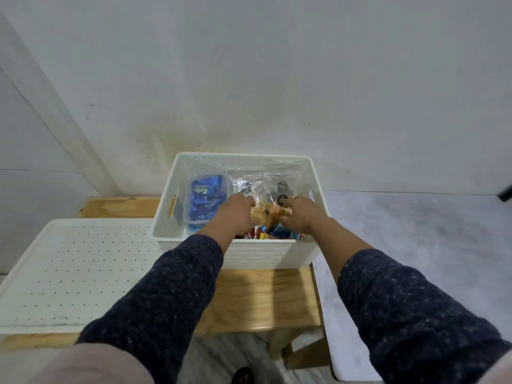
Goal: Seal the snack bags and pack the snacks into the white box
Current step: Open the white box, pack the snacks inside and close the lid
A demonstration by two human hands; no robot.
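The white box (pixel 257 254) with dotted walls stands on a wooden table. Both my hands reach down into it. My left hand (pixel 235 213) and my right hand (pixel 300 213) grip the two sides of a clear snack bag (pixel 270 212) filled with tan and orange pieces. Behind it, more clear zip bags (pixel 281 173) lean on the far wall. A clear tub of blue wrapped sweets (pixel 206 199) fills the box's left side. Red and blue wrapped snacks (pixel 273 235) lie at the near wall under my wrists.
The box's white perforated lid (pixel 69 273) lies flat to the left on the wooden table (pixel 263 297). A white wall rises just behind the box. A grey surface (pixel 415 245) runs to the right of the table.
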